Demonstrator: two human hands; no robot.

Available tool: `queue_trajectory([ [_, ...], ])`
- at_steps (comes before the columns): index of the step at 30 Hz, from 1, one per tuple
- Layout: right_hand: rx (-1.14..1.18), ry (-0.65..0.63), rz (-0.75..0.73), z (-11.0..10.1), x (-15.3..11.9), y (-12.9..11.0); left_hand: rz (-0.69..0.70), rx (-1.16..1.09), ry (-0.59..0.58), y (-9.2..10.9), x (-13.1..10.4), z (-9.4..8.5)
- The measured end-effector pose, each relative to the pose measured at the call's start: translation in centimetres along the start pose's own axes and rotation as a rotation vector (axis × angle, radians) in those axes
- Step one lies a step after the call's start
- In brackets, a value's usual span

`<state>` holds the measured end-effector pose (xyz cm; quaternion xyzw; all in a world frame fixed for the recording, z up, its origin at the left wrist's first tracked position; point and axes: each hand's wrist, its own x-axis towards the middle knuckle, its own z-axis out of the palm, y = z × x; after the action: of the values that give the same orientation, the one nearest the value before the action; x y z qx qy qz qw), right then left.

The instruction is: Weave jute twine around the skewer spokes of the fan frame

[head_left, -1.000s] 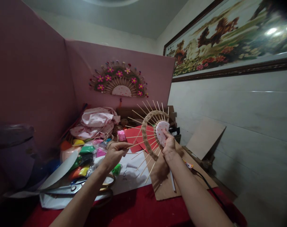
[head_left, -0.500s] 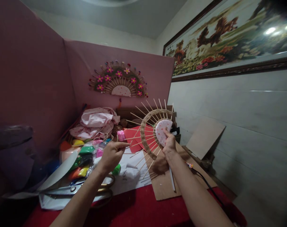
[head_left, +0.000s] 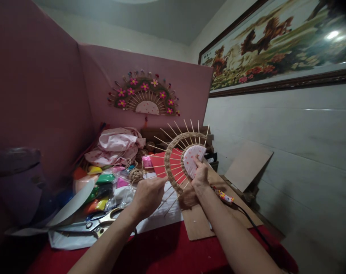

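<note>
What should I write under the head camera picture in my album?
Right hand holds a stick fan by its spotted base; left hand at the woven band; flowered fan behind.

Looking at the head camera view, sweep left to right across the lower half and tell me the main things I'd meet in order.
Purple container → large scissors → left hand → dotted half-disc held by the right hand → leaning board.

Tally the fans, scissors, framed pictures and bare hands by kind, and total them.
Fans: 2 (half-round woven brown stick fan in the right hand, half-round pink-flowered stick fan on the pink panel)
Large metal scissors with gold handles: 1
Dark-framed horse picture: 1
Bare hands: 2 (right hand, left hand)
Total: 6
</note>
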<state>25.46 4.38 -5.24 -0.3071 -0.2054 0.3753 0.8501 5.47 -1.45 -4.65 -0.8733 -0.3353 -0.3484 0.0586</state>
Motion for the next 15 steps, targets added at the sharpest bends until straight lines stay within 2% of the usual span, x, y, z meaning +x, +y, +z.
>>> queue_trajectory([
  [6,0.012,0.014,-0.004,-0.2,0.1,0.2,-0.015,0.080,-0.024,0.0,0.0,0.3],
  [12,0.106,0.045,0.036,-0.1,0.5,-0.4,-0.085,0.243,-0.011,0.2,0.1,-1.0],
  [15,0.125,0.049,0.083,-0.3,0.9,-0.7,-0.123,0.234,0.032,0.5,0.2,-1.8],
])
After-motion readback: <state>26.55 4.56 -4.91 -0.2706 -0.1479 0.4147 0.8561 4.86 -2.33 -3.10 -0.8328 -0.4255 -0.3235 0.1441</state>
